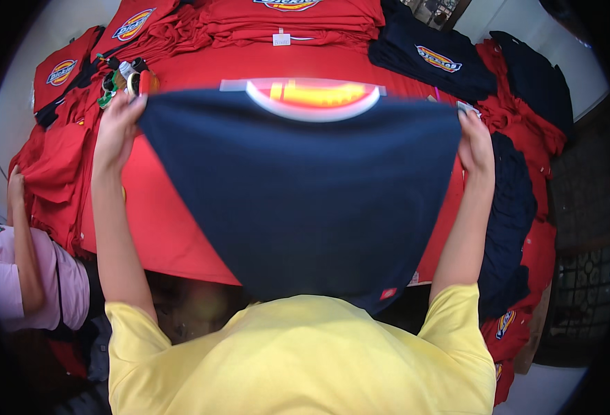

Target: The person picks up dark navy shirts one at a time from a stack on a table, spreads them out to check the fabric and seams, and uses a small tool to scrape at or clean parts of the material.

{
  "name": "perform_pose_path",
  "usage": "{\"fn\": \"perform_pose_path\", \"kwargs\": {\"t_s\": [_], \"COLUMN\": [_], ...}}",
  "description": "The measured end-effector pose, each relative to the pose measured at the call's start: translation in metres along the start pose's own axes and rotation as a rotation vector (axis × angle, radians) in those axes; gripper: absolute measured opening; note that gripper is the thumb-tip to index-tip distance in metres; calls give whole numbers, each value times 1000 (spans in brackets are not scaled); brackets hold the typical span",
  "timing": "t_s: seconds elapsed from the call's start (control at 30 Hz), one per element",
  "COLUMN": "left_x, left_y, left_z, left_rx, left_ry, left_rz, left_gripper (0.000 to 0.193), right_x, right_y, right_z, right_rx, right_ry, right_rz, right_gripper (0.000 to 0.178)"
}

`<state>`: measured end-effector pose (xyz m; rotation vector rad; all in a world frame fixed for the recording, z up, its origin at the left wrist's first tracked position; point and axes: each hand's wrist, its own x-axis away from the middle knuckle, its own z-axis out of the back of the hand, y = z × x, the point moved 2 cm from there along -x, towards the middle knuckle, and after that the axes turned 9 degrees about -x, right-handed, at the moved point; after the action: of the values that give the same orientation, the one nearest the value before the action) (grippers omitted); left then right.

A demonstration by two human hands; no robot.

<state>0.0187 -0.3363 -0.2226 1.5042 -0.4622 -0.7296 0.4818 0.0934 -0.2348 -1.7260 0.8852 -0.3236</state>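
A navy blue T-shirt [312, 187] is stretched wide in the air between my two hands, over the near side of the red-covered table [173, 228]. My left hand [119, 124] is closed on its upper left corner. At the upper right corner, my right hand [475, 138] pinches the cloth. A blurred white, red and yellow print [315, 97] runs along the top edge, partly folded out of sight. Near the lower hem sits a small red tag [388, 294]. The shirt's lower end hangs close to my yellow shirt.
Red shirts [291, 31] are piled along the far side, with navy shirts [436, 59] at the far right. A crumpled navy pile [509, 214] lies right of my forearm. Small bottles and spools [128, 76] stand beyond my left hand. At the left, another person's hand [16, 183] touches red cloth.
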Motion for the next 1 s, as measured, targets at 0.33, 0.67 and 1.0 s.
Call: {"fn": "perform_pose_path", "kwargs": {"t_s": [0.33,0.67,1.0], "left_x": [52,155,130], "left_y": [-78,-134,-124], "left_z": [-97,-155,-146], "left_rx": [-858,-977,-991], "left_ry": [-413,-71,-76], "left_rz": [-176,-235,-59], "left_gripper": [68,62,18], "right_x": [28,167,158], "right_y": [79,143,125], "right_z": [-56,-50,7], "right_rx": [632,1286,1024], "right_ry": [-101,56,711], "right_rz": [-173,-32,-21], "right_gripper": [34,40,15]}}
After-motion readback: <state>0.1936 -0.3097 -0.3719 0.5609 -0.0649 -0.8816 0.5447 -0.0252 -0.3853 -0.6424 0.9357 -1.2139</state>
